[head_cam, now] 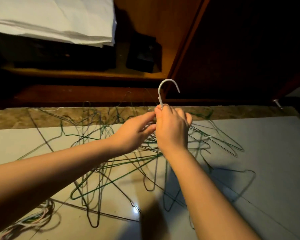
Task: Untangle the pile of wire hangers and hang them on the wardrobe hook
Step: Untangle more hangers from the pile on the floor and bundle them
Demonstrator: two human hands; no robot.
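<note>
Your right hand grips the neck of a white hanger, its hook standing above your fist. Your left hand reaches in just beside it; whether it holds wire is unclear. The tangled pile of hangers sprawls on the tiled floor beneath both arms. Ahead stands the wooden wardrobe, with folded white cloth and a dark box on its shelves.

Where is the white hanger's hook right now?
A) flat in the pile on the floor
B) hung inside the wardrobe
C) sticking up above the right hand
C: the right hand grips the white hanger by its neck, with the hook upright above the fist and over the pile.
</note>
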